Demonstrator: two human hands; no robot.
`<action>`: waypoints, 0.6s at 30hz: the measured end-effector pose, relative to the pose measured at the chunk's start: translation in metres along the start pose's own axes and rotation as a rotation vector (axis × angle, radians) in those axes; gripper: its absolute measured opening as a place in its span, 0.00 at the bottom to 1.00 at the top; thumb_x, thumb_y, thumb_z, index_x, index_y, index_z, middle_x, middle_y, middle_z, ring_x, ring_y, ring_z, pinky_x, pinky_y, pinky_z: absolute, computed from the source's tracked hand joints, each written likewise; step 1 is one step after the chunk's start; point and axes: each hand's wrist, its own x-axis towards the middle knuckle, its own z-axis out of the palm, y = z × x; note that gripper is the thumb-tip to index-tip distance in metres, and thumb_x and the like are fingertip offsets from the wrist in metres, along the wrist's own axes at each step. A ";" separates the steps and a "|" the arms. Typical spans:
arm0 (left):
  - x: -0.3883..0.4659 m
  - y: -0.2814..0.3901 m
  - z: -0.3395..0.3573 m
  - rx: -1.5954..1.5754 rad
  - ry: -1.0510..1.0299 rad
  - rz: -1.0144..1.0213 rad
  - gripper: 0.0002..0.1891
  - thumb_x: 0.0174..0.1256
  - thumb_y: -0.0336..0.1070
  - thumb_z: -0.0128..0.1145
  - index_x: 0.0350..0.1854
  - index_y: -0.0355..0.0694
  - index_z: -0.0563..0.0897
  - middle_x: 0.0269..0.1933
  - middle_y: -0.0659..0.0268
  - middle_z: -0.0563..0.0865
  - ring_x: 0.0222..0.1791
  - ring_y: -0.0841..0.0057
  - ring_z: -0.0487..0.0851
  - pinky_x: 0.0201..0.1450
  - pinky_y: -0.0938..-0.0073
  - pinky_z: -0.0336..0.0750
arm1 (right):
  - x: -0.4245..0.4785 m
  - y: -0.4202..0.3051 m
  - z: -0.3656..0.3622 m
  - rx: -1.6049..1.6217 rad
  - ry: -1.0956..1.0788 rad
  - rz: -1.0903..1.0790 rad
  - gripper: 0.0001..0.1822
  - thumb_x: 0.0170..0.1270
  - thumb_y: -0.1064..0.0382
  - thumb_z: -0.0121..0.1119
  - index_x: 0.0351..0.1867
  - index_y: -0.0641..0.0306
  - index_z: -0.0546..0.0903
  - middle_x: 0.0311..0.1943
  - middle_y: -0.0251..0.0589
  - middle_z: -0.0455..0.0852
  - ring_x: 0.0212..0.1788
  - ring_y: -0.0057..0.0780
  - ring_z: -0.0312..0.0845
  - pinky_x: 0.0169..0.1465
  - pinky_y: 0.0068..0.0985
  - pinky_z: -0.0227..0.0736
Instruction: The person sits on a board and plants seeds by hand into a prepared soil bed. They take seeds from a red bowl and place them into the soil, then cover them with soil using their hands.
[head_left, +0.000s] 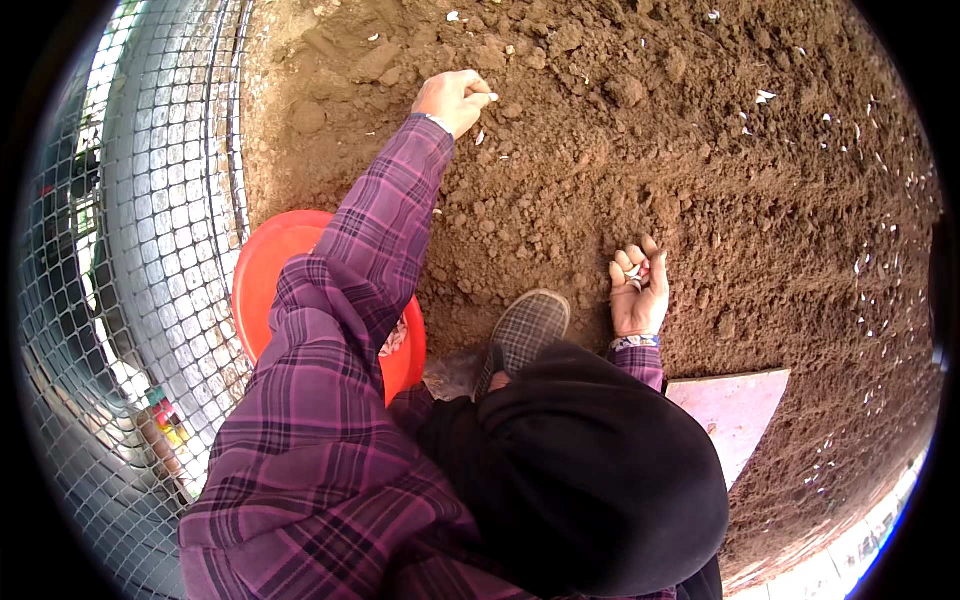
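My left hand (454, 101) reaches out over the loose brown soil (555, 195), back of the hand up, with a small whitish garlic clove (493, 97) pinched at its fingertips. Just below it on the soil lies another clove (480, 138). Palm up beside my knee, my right hand (639, 289) has its fingers curled round several white and reddish cloves (637, 274). A red plastic basin (281, 232) stands under my left forearm, which hides part of it; more cloves (394, 337) show inside.
Wire mesh fencing (176, 172) borders the soil on the left. My checkered shoe (531, 326) is planted between basin and right hand. A pale pinkish board (724, 409) lies beside my black-clad knee (615, 465). Scattered cloves (764, 97) dot the soil to the right.
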 end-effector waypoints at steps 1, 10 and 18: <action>0.000 0.009 0.000 0.008 -0.010 0.037 0.07 0.59 0.37 0.62 0.36 0.40 0.85 0.36 0.59 0.88 0.38 0.69 0.85 0.46 0.69 0.77 | -0.002 -0.002 0.003 -0.029 0.037 -0.017 0.22 0.74 0.51 0.46 0.53 0.71 0.69 0.30 0.34 0.72 0.32 0.27 0.70 0.36 0.24 0.73; 0.029 0.032 0.036 0.591 -0.143 0.128 0.07 0.57 0.42 0.60 0.35 0.51 0.87 0.38 0.66 0.88 0.43 0.67 0.84 0.47 0.64 0.78 | 0.004 0.001 -0.008 0.080 -0.112 0.023 0.20 0.74 0.52 0.45 0.53 0.70 0.70 0.31 0.35 0.73 0.32 0.27 0.71 0.35 0.24 0.73; 0.012 -0.009 -0.006 0.197 -0.114 0.127 0.09 0.57 0.39 0.63 0.39 0.46 0.88 0.39 0.60 0.88 0.40 0.68 0.86 0.51 0.69 0.78 | 0.000 -0.001 0.000 0.039 -0.060 -0.001 0.20 0.75 0.54 0.44 0.52 0.71 0.71 0.31 0.37 0.74 0.32 0.27 0.72 0.36 0.26 0.76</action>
